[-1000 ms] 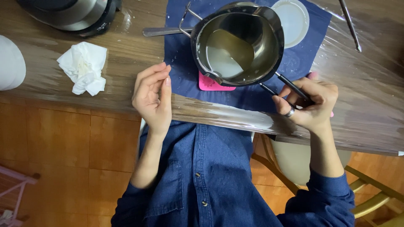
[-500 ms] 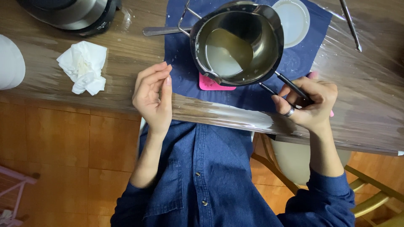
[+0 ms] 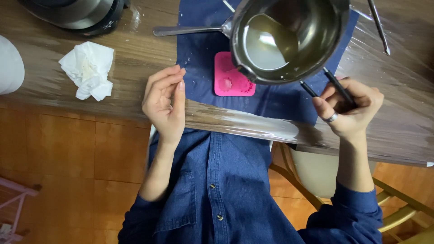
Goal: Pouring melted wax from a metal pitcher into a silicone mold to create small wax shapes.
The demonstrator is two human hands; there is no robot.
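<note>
Leftmost, a white rounded object point(image 3: 10, 64) sat at the frame's edge, well away from the steel pouring pot point(image 3: 289, 38). Next came a crumpled white tissue point(image 3: 87, 69) on the wooden table point(image 3: 135, 54), with a dark round appliance point(image 3: 74, 13) above it, both far left of the pot. The left hand point(image 3: 163, 103) rested at the table edge, left of the pot and below it, fingers loosely curled and open, holding nothing. A metal spoon point(image 3: 190, 30) lay on the navy cloth point(image 3: 201, 68), its bowl end meeting the pot's left side. A pink silicone mould point(image 3: 233, 80) lay flat on that cloth, partly under the pot's lower left rim. The pot itself hung tilted above the cloth, with pale yellowish liquid point(image 3: 266, 43) pooled inside. The right hand point(image 3: 350, 110), with a ring on one finger, was closed around the pot's thin black handle point(image 3: 337, 86) at the pot's lower right. A thin metal rod point(image 3: 379, 27) lay on the table right of the pot.
</note>
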